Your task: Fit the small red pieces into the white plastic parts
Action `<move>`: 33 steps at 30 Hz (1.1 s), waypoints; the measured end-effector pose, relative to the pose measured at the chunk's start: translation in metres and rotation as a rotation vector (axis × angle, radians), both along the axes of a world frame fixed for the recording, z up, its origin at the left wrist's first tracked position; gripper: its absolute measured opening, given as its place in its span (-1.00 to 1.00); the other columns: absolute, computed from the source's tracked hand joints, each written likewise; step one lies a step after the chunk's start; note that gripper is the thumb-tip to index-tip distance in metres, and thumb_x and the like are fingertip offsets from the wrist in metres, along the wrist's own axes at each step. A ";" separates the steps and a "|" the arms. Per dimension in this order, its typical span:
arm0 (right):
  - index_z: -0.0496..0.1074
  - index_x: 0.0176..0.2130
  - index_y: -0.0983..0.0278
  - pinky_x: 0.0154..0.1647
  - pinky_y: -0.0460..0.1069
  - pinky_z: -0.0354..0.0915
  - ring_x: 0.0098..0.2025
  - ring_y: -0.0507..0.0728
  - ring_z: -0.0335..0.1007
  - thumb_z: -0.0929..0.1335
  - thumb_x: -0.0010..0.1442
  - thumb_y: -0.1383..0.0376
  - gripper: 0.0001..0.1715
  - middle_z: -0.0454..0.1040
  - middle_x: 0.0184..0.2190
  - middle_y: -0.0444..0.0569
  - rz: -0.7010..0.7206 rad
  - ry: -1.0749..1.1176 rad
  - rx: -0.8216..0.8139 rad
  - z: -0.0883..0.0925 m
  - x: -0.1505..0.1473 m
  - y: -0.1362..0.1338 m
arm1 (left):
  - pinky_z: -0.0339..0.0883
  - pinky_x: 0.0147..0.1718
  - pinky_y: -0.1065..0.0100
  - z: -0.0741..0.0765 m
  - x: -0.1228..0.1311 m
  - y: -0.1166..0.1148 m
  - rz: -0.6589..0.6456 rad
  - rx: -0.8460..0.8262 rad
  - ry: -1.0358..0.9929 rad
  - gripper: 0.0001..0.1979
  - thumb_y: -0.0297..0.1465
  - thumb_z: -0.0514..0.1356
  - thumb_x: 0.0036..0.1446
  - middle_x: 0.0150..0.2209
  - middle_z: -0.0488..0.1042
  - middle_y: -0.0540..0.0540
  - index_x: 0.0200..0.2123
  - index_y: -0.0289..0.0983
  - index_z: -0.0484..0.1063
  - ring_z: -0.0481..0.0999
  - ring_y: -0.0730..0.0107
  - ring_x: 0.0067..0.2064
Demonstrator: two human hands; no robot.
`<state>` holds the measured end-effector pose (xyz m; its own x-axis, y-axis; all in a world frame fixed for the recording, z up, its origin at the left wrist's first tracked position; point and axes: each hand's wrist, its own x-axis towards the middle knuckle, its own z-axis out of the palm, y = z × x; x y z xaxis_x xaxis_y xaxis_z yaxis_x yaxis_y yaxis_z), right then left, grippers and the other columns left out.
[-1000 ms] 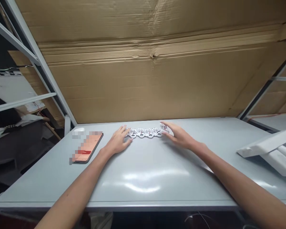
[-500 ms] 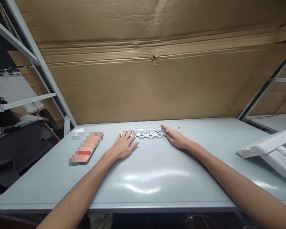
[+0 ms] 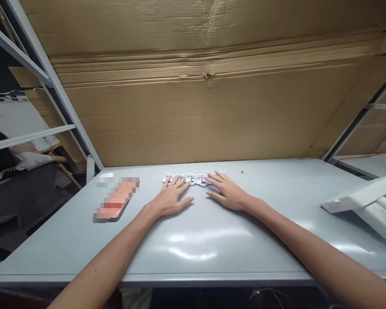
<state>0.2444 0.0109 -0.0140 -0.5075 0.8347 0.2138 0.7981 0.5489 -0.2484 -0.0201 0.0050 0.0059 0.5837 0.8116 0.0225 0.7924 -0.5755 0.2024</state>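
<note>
A row of small white plates with round openings [image 3: 200, 179] lies near the back of the grey table. Several of them sit side by side; what they are I cannot make out. My left hand [image 3: 173, 198] rests flat with fingers spread, its fingertips over the left end of the row. Over the right end lies my right hand [image 3: 227, 191], also flat and spread, hiding some of the plates. Both thumbs point inward, apart from each other. Neither hand is closed around anything.
Left on the grey table [image 3: 186, 231] lies an orange phone-like slab [image 3: 117, 199], partly blurred, with a white rounded object [image 3: 107, 176] behind it. White foam-like pieces [image 3: 366, 204] stand at right. Cardboard [image 3: 193, 111] walls the back; a metal frame [image 3: 61, 94] rises at left.
My right hand has moved left from the row's right end and spread flat over the plates there. My left hand has shifted slightly right and toward me, staying spread.
</note>
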 end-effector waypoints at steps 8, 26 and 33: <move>0.03 0.39 0.28 0.38 0.35 -0.16 0.44 0.41 -0.29 0.06 0.30 -0.22 -0.07 -0.05 0.42 0.14 -0.030 -0.030 -0.037 0.000 -0.008 -0.005 | -0.41 0.32 -0.17 -0.001 0.006 0.001 0.012 0.030 0.009 -0.28 0.10 -0.17 0.32 0.43 -0.13 -0.09 0.40 -0.13 -0.04 -0.29 -0.04 0.43; 0.18 0.33 0.27 0.34 0.38 -0.06 0.41 0.44 -0.14 0.11 0.32 -0.17 -0.16 0.02 0.39 0.22 0.003 -0.034 0.010 0.000 -0.004 -0.008 | -0.33 0.29 -0.23 0.000 0.008 -0.005 0.028 0.036 0.016 -0.29 0.11 -0.12 0.30 0.42 -0.06 -0.11 0.38 -0.10 0.03 -0.23 -0.14 0.42; 0.19 0.33 0.28 0.33 0.35 -0.01 0.40 0.44 -0.10 0.09 0.31 -0.19 -0.13 0.06 0.38 0.23 0.032 -0.093 -0.003 0.007 0.000 -0.018 | -0.29 0.28 -0.28 0.000 0.016 -0.017 0.060 0.022 0.025 -0.29 0.10 -0.11 0.29 0.41 -0.05 -0.12 0.37 -0.13 0.06 -0.23 -0.21 0.42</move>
<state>0.2448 -0.0068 -0.0069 -0.5519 0.8180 0.1620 0.7996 0.5743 -0.1755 -0.0037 -0.0118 0.0057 0.5342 0.8449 0.0264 0.8305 -0.5304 0.1703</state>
